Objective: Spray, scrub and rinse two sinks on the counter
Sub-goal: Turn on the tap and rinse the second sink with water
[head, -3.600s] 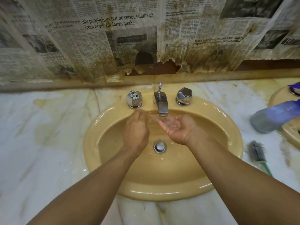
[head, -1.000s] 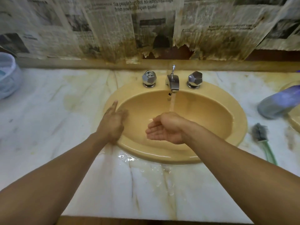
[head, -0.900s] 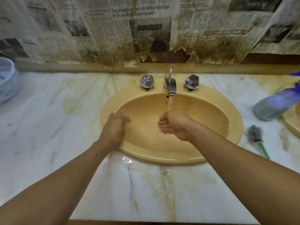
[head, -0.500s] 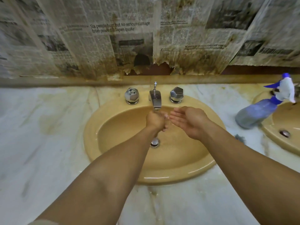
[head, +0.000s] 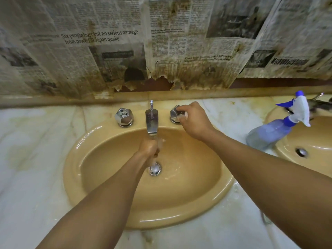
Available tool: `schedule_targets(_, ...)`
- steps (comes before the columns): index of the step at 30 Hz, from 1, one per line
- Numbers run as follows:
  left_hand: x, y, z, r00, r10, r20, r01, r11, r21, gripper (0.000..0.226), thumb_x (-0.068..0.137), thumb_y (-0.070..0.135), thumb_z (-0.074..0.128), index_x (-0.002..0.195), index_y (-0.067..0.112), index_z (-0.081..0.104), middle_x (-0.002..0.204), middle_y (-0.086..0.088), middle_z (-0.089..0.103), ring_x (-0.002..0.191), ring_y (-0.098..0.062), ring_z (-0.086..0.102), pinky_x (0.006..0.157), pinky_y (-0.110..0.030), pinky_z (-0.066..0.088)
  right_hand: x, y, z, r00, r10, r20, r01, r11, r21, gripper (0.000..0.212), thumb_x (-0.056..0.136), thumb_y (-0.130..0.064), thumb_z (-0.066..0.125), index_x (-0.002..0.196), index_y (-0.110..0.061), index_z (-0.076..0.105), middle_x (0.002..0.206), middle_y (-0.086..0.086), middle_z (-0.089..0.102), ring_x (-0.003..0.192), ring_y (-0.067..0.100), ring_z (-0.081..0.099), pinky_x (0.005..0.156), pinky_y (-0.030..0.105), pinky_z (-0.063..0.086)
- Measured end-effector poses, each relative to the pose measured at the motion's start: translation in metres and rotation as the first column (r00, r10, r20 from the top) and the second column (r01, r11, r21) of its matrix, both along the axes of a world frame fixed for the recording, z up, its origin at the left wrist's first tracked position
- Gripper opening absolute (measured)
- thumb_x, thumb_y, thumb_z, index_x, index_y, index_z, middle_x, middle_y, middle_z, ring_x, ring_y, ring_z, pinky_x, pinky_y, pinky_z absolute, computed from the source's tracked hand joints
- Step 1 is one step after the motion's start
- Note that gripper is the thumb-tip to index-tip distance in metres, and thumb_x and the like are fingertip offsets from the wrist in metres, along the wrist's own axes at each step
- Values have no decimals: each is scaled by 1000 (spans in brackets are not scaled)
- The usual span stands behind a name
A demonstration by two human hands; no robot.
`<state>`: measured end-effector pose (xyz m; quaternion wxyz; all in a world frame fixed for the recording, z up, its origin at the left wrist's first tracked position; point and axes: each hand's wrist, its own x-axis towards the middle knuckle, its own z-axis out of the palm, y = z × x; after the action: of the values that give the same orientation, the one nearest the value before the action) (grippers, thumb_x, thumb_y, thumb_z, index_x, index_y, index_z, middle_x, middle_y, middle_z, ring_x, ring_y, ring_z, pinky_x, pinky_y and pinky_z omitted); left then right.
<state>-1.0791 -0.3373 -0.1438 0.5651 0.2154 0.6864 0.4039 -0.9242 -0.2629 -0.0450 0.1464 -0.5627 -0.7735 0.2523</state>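
Note:
A yellow oval sink [head: 100,178] is set in the marble counter [head: 32,177] in front of me. Water runs from its chrome faucet [head: 152,121] onto my left hand [head: 150,147], which is cupped loosely under the stream above the drain [head: 154,169]. My right hand [head: 193,121] grips the right chrome knob [head: 175,113]. The left knob [head: 124,117] stands free. A second yellow sink [head: 312,139] shows at the right edge. A blue spray bottle [head: 274,130] lies tilted against that sink's rim.
Stained, torn newspaper [head: 161,44] covers the wall behind the counter. Water is pooled on the marble around the near sink's rim. A dark bit of the brush [head: 265,217] peeks out beside my right forearm.
My right hand has left the stream and moved up to the right knob, closing on it. My left hand stays under the running water. The camera has moved closer to the sink.

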Motion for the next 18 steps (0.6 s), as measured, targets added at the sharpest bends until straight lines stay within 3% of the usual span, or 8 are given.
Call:
schedule_targets(2,0,-6,-1,998,29,50,-27,999,-27,36,104,3,38,72,18,43,47,5,34,47,-12,23,48,-23,17,-1,11,-1,996,62,57,-62,998,-4,42,97,-17,61,139,-20,62,127,6,47,119,26,50,106,32,41)
schedule_targets(5,-2,-16,5,1000,2,-22,-2,1000,21,29,107,13,33,81,19,42,59,1,37,48,-12,28,45,-23,22,-4,22,2,986,88,143,-92,996,18,41,96,-17,66,136,-21,65,122,7,48,112,28,54,102,35,45)
schedule_targets(9,-10,-28,0,976,-98,-193,125,983,133,28,101,29,45,82,11,55,68,-6,49,57,-17,42,55,-34,36,-5,23,1,985,73,155,-84,995,63,38,94,-15,69,131,-23,68,119,6,49,108,29,56,98,38,48)
schedule_targets(12,-14,-33,-5,928,-97,-359,153,980,130,34,98,38,56,73,15,58,65,3,57,59,-16,48,62,-31,41,-5,20,-1,987,77,138,-89,993,82,38,94,-14,69,132,-21,68,121,8,50,109,29,56,99,40,48)
schedule_targets(15,-14,-37,-8,890,-147,-431,211,972,103,40,101,32,58,73,4,61,68,0,57,65,-16,50,64,-31,40,-6,16,-4,990,64,123,-77,992,97,38,95,-10,65,132,-20,67,120,7,49,109,29,55,99,40,49)
schedule_targets(18,-15,-43,-4,849,-213,-484,286,955,81,39,98,28,64,74,-2,57,67,2,51,62,-12,45,57,-28,35,-6,11,-11,991,58,117,-71,991,112,41,96,-9,62,137,-19,63,125,7,46,115,29,52,102,38,47)
